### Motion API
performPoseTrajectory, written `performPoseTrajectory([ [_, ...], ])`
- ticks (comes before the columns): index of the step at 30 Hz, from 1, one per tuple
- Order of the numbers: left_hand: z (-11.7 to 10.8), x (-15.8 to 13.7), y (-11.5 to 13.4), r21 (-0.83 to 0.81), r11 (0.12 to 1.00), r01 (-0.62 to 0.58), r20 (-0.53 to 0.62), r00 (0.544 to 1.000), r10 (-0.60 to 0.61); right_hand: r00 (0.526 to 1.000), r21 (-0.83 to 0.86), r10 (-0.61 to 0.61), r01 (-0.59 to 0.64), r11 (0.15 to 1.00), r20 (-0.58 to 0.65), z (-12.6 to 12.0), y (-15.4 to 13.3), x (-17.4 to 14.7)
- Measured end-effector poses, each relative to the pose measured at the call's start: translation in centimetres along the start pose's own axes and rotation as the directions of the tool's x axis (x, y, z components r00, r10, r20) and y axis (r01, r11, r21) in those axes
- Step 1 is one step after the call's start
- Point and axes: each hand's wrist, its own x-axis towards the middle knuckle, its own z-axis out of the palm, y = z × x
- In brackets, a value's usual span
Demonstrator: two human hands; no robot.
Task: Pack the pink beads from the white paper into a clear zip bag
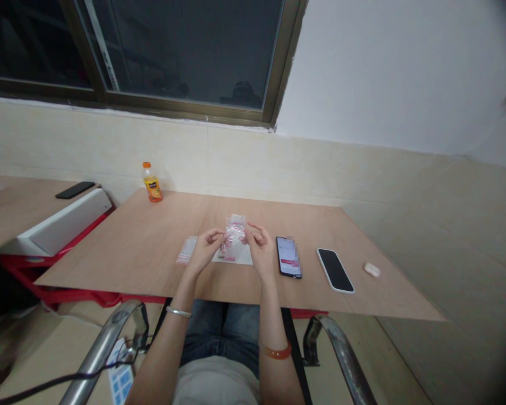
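Between my hands a small clear plastic bag [235, 229] with pink marks or contents is held up over the table. The fingers of my left hand [208, 246] pinch its left side. On its right side the fingertips of my right hand [260, 242] are closed on the bag's edge. A white sheet [242, 255] lies under the bag, partly hidden by it and by my hands. Beside my left hand rests a stack of clear plastic bags [187, 250], flat on the table. What exactly is inside the held bag is too small to tell.
On the wooden table [122, 253] a lit phone [288, 257], a dark-screened phone [335, 270] and a small white case [371, 270] lie to the right. An orange drink bottle [152, 183] stands at the back left. Metal armrests [105, 349] flank me.
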Motion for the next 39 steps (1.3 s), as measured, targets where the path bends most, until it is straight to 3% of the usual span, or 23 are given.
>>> performPoseTrajectory([
  [8, 0.0, 0.1, 0.2, -0.019, 1.000, -0.009, -0.081, 0.997, 0.007, 0.999, -0.009, -0.025, 0.024, 1.000, -0.042, -0.1, -0.4, 0.0],
  [15, 0.2, -0.1, 0.8, -0.026, 0.998, -0.048, -0.074, 0.996, 0.046, 0.998, 0.022, 0.010, -0.011, 1.000, 0.061, -0.1, -0.4, -0.3],
  [23, -0.3, -0.1, 0.4, -0.132, 0.987, -0.092, -0.145, 0.987, 0.072, 0.986, 0.094, 0.083, -0.097, 0.991, 0.147, 0.1, 0.0, -0.2],
  [39, -0.1, -0.3, 1.3, -0.051, 0.993, -0.103, -0.091, 0.991, 0.098, 0.991, -0.037, 0.001, 0.004, 0.999, 0.137, 0.2, -0.7, -0.3],
])
